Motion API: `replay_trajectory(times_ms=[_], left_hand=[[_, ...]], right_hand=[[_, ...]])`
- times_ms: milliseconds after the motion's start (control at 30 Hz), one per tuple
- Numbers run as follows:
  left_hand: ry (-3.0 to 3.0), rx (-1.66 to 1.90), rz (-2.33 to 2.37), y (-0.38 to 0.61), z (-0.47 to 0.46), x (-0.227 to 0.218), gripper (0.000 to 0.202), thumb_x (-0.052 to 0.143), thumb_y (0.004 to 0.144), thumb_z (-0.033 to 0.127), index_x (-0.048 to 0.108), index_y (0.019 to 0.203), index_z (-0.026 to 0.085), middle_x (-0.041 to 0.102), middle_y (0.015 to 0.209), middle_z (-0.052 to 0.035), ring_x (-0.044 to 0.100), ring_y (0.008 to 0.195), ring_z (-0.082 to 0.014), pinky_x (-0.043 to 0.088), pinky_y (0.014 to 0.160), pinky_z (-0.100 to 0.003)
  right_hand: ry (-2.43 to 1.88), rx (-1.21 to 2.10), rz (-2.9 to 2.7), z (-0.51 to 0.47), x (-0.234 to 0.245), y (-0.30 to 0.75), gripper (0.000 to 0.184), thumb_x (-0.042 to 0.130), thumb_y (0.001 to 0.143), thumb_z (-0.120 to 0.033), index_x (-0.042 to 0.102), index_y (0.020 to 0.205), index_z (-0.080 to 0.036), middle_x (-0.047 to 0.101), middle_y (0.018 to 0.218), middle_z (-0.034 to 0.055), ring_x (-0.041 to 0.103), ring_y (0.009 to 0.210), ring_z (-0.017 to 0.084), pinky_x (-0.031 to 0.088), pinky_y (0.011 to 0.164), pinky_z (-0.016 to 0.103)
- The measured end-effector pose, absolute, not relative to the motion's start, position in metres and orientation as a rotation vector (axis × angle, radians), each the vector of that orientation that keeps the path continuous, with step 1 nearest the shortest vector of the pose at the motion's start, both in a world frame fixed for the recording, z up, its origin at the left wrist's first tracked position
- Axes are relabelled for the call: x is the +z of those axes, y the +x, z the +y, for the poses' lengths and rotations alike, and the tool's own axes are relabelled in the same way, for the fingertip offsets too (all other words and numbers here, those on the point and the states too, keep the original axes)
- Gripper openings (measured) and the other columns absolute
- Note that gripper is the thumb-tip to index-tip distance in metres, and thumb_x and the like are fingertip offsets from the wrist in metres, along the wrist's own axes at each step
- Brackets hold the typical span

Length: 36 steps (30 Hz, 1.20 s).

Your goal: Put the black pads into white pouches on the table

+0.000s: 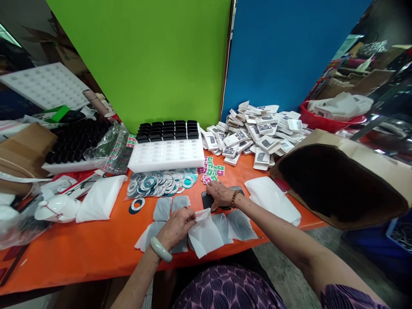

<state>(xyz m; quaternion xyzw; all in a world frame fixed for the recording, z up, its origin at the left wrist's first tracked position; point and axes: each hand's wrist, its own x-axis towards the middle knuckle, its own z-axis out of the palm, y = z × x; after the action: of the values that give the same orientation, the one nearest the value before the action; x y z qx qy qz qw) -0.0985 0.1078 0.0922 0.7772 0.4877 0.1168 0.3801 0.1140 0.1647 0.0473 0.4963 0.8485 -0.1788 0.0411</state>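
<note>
My left hand (177,226) pinches the top edge of a white translucent pouch (205,235) lying on the orange table (80,249). Several more such pouches (240,225) lie in a row beside it. My right hand (220,194) rests palm down on a black flat piece (207,200), fingers curled toward the green and pink stickers (212,171). A spread of round ring-shaped labels (161,183) lies just beyond the pouches.
A white foam tray (167,156) with black blocks (168,130) stands at the green backdrop. A heap of small white packets (257,133) lies at right, a large brown paper bag (341,180) beside it. Stacks of white pouches (99,199) and a red basin (328,122) flank the area.
</note>
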Motion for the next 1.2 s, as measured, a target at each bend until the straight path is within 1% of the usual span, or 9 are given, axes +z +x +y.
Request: replay_trajectory(times_ms=[167,300,367,500,600,700,833,1000,1200], left_hand=[[2.017,0.272,1.26,-0.098,0.11,0.089,0.013,0.054,0.073,0.016,0.066,0.07,0.021,0.061,0.07,-0.0021,0.055,0.07,-0.0186,0.039,0.071,-0.03],[2.016,0.298,1.256,-0.099,0.11,0.085,0.013,0.055,0.073,0.016,0.067,0.072,0.021,0.062,0.071,-0.0025,0.056,0.072,-0.0193,0.04,0.073,-0.03],[2.014,0.306,1.259,-0.098,0.111,0.085,0.012,0.056,0.073,0.017,0.068,0.073,0.02,0.063,0.075,-0.0038,0.057,0.075,-0.0202,0.04,0.075,-0.031],[2.032,0.327,1.246,-0.096,0.112,0.089,0.012,0.057,0.075,0.016,0.069,0.073,0.02,0.064,0.076,-0.005,0.058,0.077,-0.0214,0.04,0.075,-0.031],[2.034,0.332,1.232,-0.094,0.112,0.093,0.011,0.059,0.075,0.016,0.069,0.074,0.02,0.064,0.075,-0.0049,0.059,0.077,-0.0218,0.041,0.075,-0.031],[2.013,0.392,1.195,-0.09,0.111,0.098,0.01,0.06,0.076,0.018,0.07,0.077,0.02,0.067,0.083,-0.0059,0.06,0.084,-0.0224,0.042,0.08,-0.033],[2.006,0.541,1.158,-0.083,0.105,0.111,0.011,0.06,0.079,0.024,0.07,0.075,0.021,0.067,0.086,-0.0051,0.06,0.087,-0.0209,0.044,0.079,-0.032],[2.03,0.696,1.156,-0.073,0.093,0.13,0.011,0.061,0.081,0.025,0.068,0.073,0.02,0.066,0.084,-0.0031,0.06,0.082,-0.0171,0.047,0.075,-0.028],[2.014,0.72,1.143,-0.069,0.089,0.143,0.01,0.063,0.079,0.024,0.069,0.071,0.021,0.07,0.09,-0.0033,0.063,0.083,-0.0171,0.048,0.079,-0.028]], right_hand=[[1.457,-0.566,2.615,0.176,0.047,0.112,0.06,0.087,0.051,-0.036,0.053,0.096,-0.019,0.055,0.1,0.0087,0.05,0.092,0.026,0.039,0.077,0.033],[1.537,-0.751,2.644,0.182,0.047,0.116,0.051,0.089,0.047,-0.028,0.051,0.08,-0.019,0.055,0.089,0.0049,0.049,0.083,0.022,0.037,0.07,0.029],[1.597,-0.955,2.693,0.182,0.047,0.12,0.041,0.084,0.053,-0.021,0.049,0.075,-0.018,0.053,0.083,0.0021,0.047,0.077,0.018,0.036,0.065,0.027],[1.731,-1.166,2.751,0.173,0.061,0.13,0.021,0.065,0.072,-0.018,0.046,0.08,-0.019,0.049,0.078,-0.0025,0.044,0.069,0.012,0.036,0.061,0.024],[1.945,-1.639,2.846,0.159,0.083,0.133,0.019,0.062,0.076,-0.022,0.044,0.08,-0.02,0.047,0.076,-0.004,0.046,0.069,0.012,0.04,0.063,0.024],[1.979,-2.125,2.885,0.14,0.104,0.129,0.022,0.065,0.075,-0.026,0.045,0.08,-0.02,0.047,0.075,-0.0043,0.048,0.068,0.011,0.042,0.063,0.025],[2.026,-2.093,2.884,0.113,0.118,0.119,0.018,0.065,0.078,-0.028,0.049,0.084,-0.02,0.05,0.077,-0.003,0.047,0.071,0.012,0.04,0.063,0.025],[2.02,-2.23,2.842,0.094,0.126,0.116,0.016,0.064,0.078,-0.026,0.05,0.084,-0.02,0.049,0.079,-0.0027,0.046,0.072,0.012,0.038,0.065,0.025],[1.966,-2.101,2.911,0.086,0.146,0.131,0.015,0.063,0.081,-0.028,0.056,0.092,-0.02,0.056,0.083,-0.0008,0.051,0.076,0.013,0.042,0.069,0.027]])
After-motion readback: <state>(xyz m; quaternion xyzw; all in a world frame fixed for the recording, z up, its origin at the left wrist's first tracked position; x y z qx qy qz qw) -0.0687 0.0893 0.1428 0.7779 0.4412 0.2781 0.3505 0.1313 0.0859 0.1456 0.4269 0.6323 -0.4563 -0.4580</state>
